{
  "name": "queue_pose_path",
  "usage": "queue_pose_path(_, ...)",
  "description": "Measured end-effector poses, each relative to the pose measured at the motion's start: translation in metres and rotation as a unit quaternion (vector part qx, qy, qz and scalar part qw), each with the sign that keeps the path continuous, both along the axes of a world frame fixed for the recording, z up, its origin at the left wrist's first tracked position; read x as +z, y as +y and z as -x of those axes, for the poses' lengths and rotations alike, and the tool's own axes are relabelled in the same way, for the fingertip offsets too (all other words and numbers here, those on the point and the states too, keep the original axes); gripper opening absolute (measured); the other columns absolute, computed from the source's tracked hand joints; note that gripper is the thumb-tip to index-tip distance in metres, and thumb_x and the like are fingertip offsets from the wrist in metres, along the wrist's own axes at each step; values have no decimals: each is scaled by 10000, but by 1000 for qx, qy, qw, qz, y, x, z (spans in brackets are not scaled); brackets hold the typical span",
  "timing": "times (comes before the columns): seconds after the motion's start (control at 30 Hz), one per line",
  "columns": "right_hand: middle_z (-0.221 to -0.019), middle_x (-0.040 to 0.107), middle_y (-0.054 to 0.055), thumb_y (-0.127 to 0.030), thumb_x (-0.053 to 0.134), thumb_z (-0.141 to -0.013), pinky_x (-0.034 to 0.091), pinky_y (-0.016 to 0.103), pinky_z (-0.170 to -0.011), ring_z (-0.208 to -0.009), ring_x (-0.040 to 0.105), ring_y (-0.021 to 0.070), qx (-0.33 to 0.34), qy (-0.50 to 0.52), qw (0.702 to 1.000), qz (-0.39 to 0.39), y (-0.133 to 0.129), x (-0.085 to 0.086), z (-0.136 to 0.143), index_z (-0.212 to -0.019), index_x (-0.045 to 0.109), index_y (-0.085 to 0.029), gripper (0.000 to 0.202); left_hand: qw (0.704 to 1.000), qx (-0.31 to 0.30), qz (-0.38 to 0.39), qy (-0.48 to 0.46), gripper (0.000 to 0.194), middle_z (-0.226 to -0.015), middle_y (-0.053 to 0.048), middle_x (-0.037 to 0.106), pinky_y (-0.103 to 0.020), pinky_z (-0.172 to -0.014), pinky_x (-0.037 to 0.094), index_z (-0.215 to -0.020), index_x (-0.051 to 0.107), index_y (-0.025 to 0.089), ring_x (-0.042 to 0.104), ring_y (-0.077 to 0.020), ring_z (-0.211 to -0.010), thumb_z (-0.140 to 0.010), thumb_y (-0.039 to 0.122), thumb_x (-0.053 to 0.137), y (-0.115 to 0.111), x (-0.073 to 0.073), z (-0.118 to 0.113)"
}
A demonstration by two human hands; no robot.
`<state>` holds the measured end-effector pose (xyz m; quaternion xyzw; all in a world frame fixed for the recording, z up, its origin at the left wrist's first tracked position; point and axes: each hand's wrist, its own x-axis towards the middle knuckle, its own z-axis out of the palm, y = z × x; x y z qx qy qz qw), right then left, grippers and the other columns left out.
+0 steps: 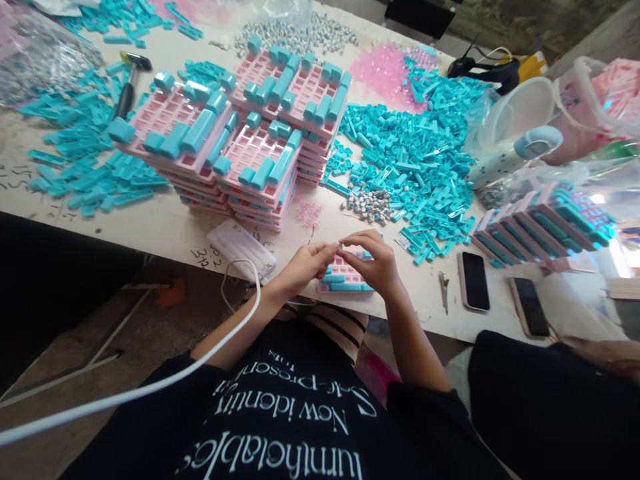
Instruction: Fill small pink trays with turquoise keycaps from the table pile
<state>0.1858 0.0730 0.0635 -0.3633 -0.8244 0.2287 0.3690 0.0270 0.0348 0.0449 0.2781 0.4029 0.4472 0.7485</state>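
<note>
Black shirt [280, 417], hands [309, 262] [379, 262] in a pinch around tiny piece [341, 246] near bare table edge [416, 312]

Mid-frame, the left hand [311, 261] and right hand [378, 261] pinch close together (fingertips [334, 249] nearly meeting), bare forearms [417, 333] angling up from below.

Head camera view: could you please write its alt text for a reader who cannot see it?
A person's left-hand grip and right-hand grip appear to pinch a tiny piece above a pink frame with turquoise bars, near the edge of a cluttered table. Beyond stand stacks of similar frames, with loose turquoise pieces heaped on both sides.
</note>
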Motion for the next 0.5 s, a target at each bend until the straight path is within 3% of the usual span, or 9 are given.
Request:
queue_pose_path(0.37,-852,653,42,-287,645,-800,480,357,-774,-854,592,190,-10,27,999,21,-2,-9,2,-898,655,-227,115,997,-37,13,-63,294,-603,47,386,-172,-419,161,-701,489,138,252,-18,-438,-783,410,568,-2,-2,3)
queue_pose_path(0.5,-832,653,42,-289,652,-796,481,353,-752,-824,591,185,-12,19,1000,4,-5,-11,4,-892,674,-231,114,1000,-22,4,-13,337,-585,55,353,-178,-410,132,-709,490,141,238,-23,-429,-783,463,555,-2,-2,3)
